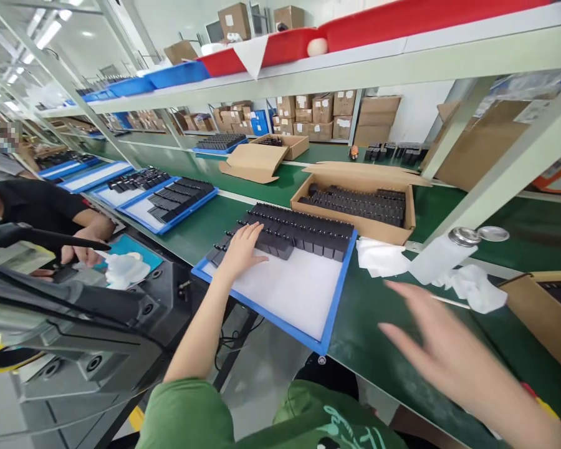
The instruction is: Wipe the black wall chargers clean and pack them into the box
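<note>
My left hand point(243, 249) reaches over a blue-rimmed tray point(330, 324), its fingers stretched across the tops of black rectangular blocks point(303, 227) and the thumb apart. The blocks stand in tight rows along the tray's back and left side, with small shiny tips on top. White lining shows in the front part of the tray. To the right of the tray, my right hand point(430, 337) hovers over the green bench, blurred, with thumb and fingers apart and nothing visible in it. Close to its fingertips lie a thin white stick point(451, 302) and a white cloth point(381, 257).
An open cardboard box point(303, 202) of black blocks sits behind the tray. A translucent bottle point(442, 255) with a metal top and a crumpled tissue point(481, 290) are at right, near a shelf post point(509, 137). Grey machinery point(135, 312) and a co-worker's hands point(81, 249) are at left.
</note>
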Tool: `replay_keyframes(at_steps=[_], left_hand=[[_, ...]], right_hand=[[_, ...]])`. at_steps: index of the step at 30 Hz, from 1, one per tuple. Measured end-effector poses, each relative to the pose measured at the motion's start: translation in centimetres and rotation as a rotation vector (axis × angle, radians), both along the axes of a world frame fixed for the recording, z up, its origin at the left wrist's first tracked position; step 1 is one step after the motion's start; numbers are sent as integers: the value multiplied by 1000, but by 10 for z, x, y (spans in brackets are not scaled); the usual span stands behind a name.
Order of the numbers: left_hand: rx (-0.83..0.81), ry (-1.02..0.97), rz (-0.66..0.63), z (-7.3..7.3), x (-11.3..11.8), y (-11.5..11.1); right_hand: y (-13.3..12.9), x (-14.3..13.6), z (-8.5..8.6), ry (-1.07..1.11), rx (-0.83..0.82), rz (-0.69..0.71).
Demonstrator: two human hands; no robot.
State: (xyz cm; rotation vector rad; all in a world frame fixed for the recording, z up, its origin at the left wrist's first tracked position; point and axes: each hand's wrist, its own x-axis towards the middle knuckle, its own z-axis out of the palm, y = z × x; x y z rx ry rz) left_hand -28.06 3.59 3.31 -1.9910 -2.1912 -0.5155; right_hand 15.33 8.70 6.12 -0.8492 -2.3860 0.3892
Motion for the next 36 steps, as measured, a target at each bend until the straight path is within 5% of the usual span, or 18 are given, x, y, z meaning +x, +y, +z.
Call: replay_keyframes(at_steps=[3, 6, 8, 11, 16, 22, 29, 32, 36], left_hand=[[-132, 83, 8, 3, -34, 23], [-201, 150, -36, -5, -43, 37], [-201, 188, -61, -11, -42, 41], [-159, 233, -82, -16, -37, 38], [-87, 290, -144, -7, -35, 27], [-142, 355, -278, 0, -48, 38], [-127, 402, -487, 29, -56, 46], [-92, 403, -555, 50, -31, 41], [-63, 361, -575, 51, 65, 7]], right_hand=[[11, -113, -8, -213, -127, 174], [33, -219, -29, -226, -103, 139], [44, -266, -44, -213, -68, 66], [47, -299, -60, -223, -34, -68], [40, -301, -69, -244, 11, -163], [36, -303, -65, -262, 47, -142], [28, -290, -27, -295, 77, -89], [20, -251, 0, -281, 95, -116], [-25, -146, 19, -309, 73, -175]])
